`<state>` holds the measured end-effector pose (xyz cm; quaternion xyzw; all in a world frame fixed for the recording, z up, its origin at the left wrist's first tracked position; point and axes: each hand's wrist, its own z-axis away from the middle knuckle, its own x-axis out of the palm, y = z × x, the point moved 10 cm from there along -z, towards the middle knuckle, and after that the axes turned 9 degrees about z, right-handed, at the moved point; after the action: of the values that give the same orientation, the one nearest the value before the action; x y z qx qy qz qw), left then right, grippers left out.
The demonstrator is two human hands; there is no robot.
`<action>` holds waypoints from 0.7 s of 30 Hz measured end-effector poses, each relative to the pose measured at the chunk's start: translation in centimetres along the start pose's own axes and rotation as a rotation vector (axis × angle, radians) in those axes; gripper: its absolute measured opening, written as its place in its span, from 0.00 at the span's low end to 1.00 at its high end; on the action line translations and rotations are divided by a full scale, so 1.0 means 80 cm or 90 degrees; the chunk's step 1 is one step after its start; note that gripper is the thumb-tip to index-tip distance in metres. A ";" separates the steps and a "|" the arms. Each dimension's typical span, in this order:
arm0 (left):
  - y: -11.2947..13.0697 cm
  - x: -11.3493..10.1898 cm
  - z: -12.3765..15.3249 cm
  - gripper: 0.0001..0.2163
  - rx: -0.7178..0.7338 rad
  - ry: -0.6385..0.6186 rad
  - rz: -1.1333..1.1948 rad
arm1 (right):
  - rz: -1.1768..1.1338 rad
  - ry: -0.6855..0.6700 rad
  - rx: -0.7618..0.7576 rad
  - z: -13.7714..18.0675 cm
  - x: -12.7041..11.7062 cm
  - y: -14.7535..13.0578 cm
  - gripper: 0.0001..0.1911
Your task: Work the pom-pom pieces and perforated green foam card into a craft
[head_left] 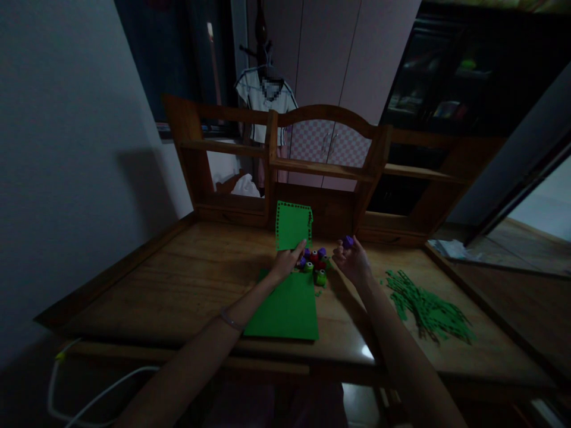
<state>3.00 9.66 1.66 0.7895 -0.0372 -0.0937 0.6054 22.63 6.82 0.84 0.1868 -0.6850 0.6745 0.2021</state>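
Dim light covers a wooden surface (191,279) with a shelf unit (321,169) along its far edge. A cluster of small punches (316,264) in purple, red and green sits on the wood and serves as the landmark.

Just left of the cluster, the left hand (285,261) holds a punched green sheet (293,226) upright by its lower edge. Its fingers are closed on the paper, which rises above and behind the cluster and shows a row of holes along its edges. Just right of the cluster, the right hand (352,261) is raised off the wood, its fingers curled around a purple punch (348,241).

A flat green sheet (285,309) lies in front of the cluster, toward the person, and seems to touch it at the far corner. A heap of green strips (426,309) lies well to the right of the cluster. A white cable (89,392) loops far to the left and below, off the wood. A white shirt (263,101) hangs far behind the cluster, beyond the shelves.
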 end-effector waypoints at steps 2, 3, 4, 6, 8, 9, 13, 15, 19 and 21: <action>-0.002 0.001 0.000 0.25 -0.010 -0.004 -0.007 | 0.019 -0.011 -0.007 0.000 0.001 -0.001 0.19; -0.002 0.001 0.000 0.25 -0.012 -0.008 -0.006 | 0.027 -0.021 -0.011 0.000 0.004 -0.002 0.19; -0.001 0.002 0.000 0.25 -0.009 -0.011 -0.002 | 0.033 -0.031 -0.015 0.001 0.007 -0.004 0.20; 0.002 0.003 0.000 0.24 0.003 -0.016 0.006 | 0.040 -0.046 -0.019 0.003 0.013 -0.006 0.21; 0.001 0.004 0.001 0.25 -0.004 -0.019 0.009 | 0.047 -0.043 -0.019 0.006 0.017 -0.008 0.22; -0.001 0.004 0.001 0.25 -0.015 -0.021 0.011 | 0.050 -0.035 -0.017 0.007 0.017 -0.009 0.23; -0.006 0.006 0.002 0.25 -0.037 -0.029 0.025 | 0.023 0.024 -0.043 0.009 0.010 -0.016 0.18; -0.004 0.007 0.002 0.25 -0.030 -0.028 0.028 | -0.007 0.064 -0.057 0.010 0.000 -0.019 0.16; 0.001 0.005 0.002 0.25 -0.011 -0.019 0.024 | 0.001 0.115 -0.049 0.011 -0.018 -0.020 0.16; 0.004 0.004 0.003 0.24 -0.004 -0.013 0.022 | 0.015 0.125 -0.067 0.011 -0.024 -0.024 0.17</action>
<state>3.27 9.31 1.87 0.7857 -0.0569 -0.0913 0.6092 25.22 5.89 1.46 0.1012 -0.6987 0.6548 0.2698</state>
